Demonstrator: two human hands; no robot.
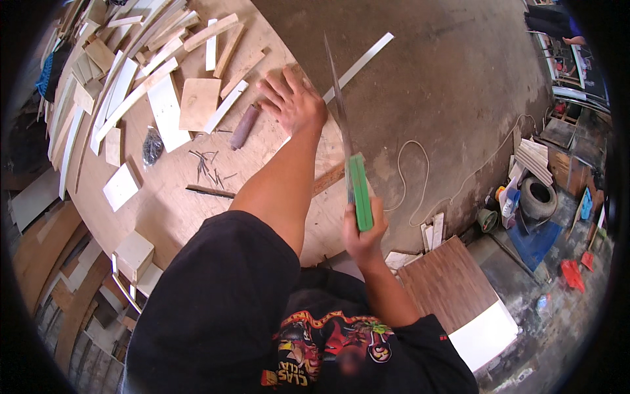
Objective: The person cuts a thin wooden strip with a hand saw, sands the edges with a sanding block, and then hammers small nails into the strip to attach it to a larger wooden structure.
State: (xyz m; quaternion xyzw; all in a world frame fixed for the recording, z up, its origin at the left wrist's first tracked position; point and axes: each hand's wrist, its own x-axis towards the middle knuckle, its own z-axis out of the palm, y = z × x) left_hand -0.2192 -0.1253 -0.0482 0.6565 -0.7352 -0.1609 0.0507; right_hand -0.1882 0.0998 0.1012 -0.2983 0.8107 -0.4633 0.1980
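Observation:
My right hand [365, 238] is closed around the green handle of a handsaw [359, 197]. The saw's thin blade points away from me, and in the picture it crosses a long white strip [367, 60] that juts past the table's edge. Whether the teeth touch the strip cannot be made out. With fingers spread, my left hand [293, 104] presses down over the strip at the edge of the wooden table [262, 203], hiding part of it. Just left of that hand lies a brownish cylinder [245, 127]. Several loose nails [210, 167] and a thin black bar [210, 192] are closer to me.
Wood offcuts [200, 104] and white pieces crowd the table's far left, near a bag of dark bits [152, 146]. A pale cord [426, 164] curls over the floor. At right are a tyre [538, 198] and a brown-and-white board [453, 282].

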